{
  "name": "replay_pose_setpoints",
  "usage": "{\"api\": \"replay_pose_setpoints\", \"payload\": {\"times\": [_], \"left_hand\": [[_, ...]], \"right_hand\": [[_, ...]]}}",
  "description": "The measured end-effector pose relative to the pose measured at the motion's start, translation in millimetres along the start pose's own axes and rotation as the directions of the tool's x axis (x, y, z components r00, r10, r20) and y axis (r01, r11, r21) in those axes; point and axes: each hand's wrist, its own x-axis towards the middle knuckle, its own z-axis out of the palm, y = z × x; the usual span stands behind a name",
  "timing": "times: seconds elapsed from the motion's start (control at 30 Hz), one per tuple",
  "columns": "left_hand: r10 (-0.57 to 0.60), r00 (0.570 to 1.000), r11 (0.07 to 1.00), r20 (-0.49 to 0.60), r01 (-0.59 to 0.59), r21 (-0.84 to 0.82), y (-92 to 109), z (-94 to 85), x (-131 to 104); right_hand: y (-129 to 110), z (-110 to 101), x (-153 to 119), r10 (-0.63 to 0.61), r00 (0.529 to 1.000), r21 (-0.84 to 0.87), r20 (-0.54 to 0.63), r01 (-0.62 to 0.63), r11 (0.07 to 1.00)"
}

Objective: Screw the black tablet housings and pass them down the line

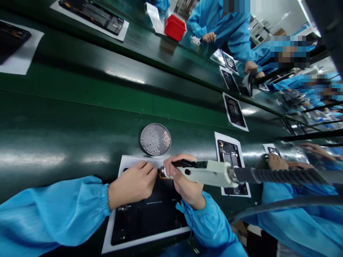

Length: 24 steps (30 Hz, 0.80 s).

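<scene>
My right hand (186,182) is wrapped round a white electric screwdriver (211,173) with a black lever; its tip points left, towards the upper edge of an opened black tablet (150,217). Close to that tip, my left hand (135,185) is closed, with fingertips pinched together at an orange flex strip (163,176). What sits between those fingertips is hidden. The tablet lies on a white sheet (107,235), partly covered by both hands. Just beyond it rests a round perforated metal dish (155,139) with tiny bright pieces at its right side.
To the right, another opened tablet (230,153) lies on white paper, with a co-worker's hand (277,161) farther along. A thick cable (289,175) runs right from the screwdriver. Across the green bench (80,121) are more tablets, a red bin (175,28) and people in blue.
</scene>
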Motion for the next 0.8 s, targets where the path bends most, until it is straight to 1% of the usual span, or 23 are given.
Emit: {"api": "replay_pose_setpoints", "payload": {"times": [0.13, 0.23, 0.37, 0.47, 0.57, 0.67, 0.73, 0.8], "left_hand": [[-0.018, 1.000, 0.999, 0.002, 0.018, -0.026, -1, 0.2, -3], [-0.048, 0.999, 0.998, 0.000, 0.048, -0.036, 1, -0.9, -6], [-0.101, 0.995, 0.992, -0.023, 0.099, -0.074, 6, -1.2, -8], [-0.119, 0.993, 0.989, -0.018, 0.117, -0.095, 9, -0.7, -8], [-0.121, 0.992, 0.988, -0.035, 0.116, -0.106, 10, -1.1, -8], [-0.133, 0.990, 0.985, -0.049, 0.127, -0.114, 11, -2.1, -8], [-0.137, 0.990, 0.985, -0.032, 0.133, -0.114, 12, -3.0, -7], [-0.148, 0.989, 0.982, -0.002, 0.147, -0.118, 13, -3.9, -5]], "right_hand": [[1, 0, -2, 0.005, 0.999, -0.017, 0.036, -0.004, 1.000], [1, 0, -6, 0.017, 0.999, -0.053, 0.041, -0.015, 0.998], [-9, -2, -5, 0.013, 0.999, -0.045, 0.038, -0.012, 0.999], [-23, -2, 10, -0.049, 0.999, 0.010, -0.003, 0.049, 0.999], [-32, 2, 36, -0.142, 0.985, 0.012, -0.101, 0.144, 0.990], [-27, 6, 57, -0.123, 0.976, -0.005, -0.180, 0.124, 0.992], [-20, 8, 63, -0.088, 0.980, 0.016, -0.179, 0.093, 0.996], [-15, 9, 63, -0.069, 0.985, 0.032, -0.160, 0.075, 0.997]]}}
